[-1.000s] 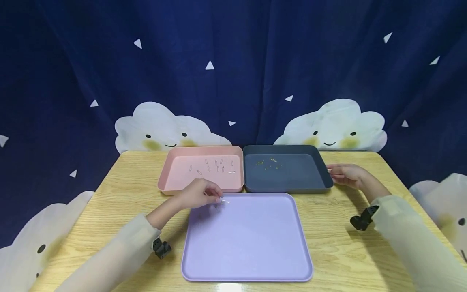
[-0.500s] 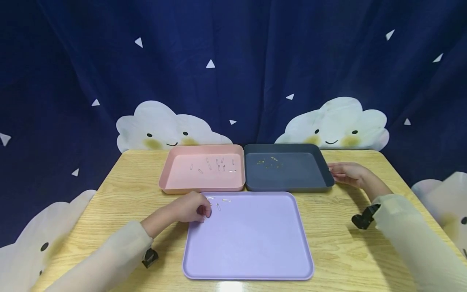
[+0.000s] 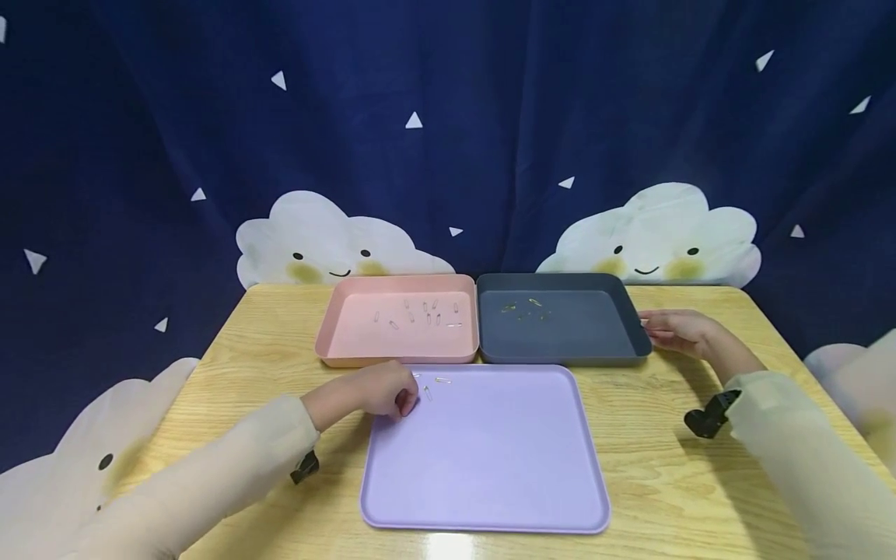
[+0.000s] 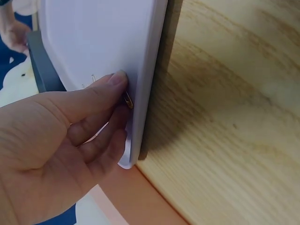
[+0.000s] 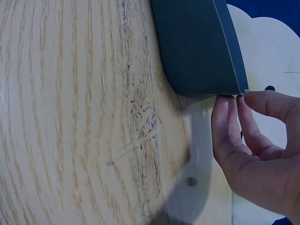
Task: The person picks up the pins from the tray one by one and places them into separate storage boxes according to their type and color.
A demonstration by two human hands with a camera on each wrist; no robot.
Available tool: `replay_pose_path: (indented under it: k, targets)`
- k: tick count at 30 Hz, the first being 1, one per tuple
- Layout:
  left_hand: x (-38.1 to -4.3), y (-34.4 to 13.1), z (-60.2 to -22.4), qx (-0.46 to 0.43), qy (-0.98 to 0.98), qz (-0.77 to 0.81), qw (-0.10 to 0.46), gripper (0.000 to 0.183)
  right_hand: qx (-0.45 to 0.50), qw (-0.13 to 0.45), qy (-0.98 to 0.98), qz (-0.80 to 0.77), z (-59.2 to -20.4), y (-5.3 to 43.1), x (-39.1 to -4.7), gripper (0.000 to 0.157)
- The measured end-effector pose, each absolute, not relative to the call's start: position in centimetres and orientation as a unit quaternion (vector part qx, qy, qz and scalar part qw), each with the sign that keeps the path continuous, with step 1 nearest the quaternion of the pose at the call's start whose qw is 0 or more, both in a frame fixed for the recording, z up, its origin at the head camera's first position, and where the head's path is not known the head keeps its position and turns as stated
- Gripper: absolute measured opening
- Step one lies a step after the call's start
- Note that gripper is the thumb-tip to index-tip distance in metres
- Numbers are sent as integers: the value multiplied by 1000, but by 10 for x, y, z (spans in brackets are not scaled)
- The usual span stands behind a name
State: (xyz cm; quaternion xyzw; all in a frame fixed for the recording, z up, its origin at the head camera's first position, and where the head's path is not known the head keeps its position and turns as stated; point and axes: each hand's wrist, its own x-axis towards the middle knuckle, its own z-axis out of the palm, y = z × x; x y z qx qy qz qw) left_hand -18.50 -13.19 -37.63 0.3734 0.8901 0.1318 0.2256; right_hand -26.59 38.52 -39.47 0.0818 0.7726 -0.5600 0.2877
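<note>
My left hand (image 3: 389,389) is over the back left edge of the lilac tray (image 3: 490,467). Between its thumb and index fingertips it pinches a small gold safety pin (image 4: 128,100), close against the tray's raised rim. A few more pins lie by the hand, among them a gold safety pin (image 3: 443,380) and a paler safety pin (image 3: 428,393). At the far right, my right hand (image 3: 682,334) holds the right end of the dark grey tray (image 3: 560,358); in the right wrist view its thumb (image 5: 267,101) is at the rim and the fingers are against the outer wall.
The pink tray (image 3: 350,311) stands behind the lilac one, with several silver safety pins (image 3: 429,319) scattered in it. Several gold safety pins (image 3: 535,302) lie in the dark grey tray beside it. All three trays are on a wooden table (image 3: 273,342) before a blue curtain (image 3: 448,155).
My left hand has moved from the lilac tray's back edge to its left edge, uncovering pins there. The right hand stays at the dark grey tray. The head view has shifted slightly.
</note>
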Motion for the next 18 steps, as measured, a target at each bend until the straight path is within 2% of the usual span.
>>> replay_pose_path:
  k: [5,11,15,18]
  targets:
    - [-188,-125,-374,375,891,81,243,19,84,289,763,-572,-395,386,-266,34]
    - [-189,-116,-372,381,887,23,258,17,82,292,764,-570,-395,385,-265,42]
    - [-188,-106,-366,389,878,-31,278,16,81,293,755,-581,-394,386,-266,24]
    - [-186,-98,-360,375,870,-53,315,16,81,294,744,-595,-393,386,-267,24]
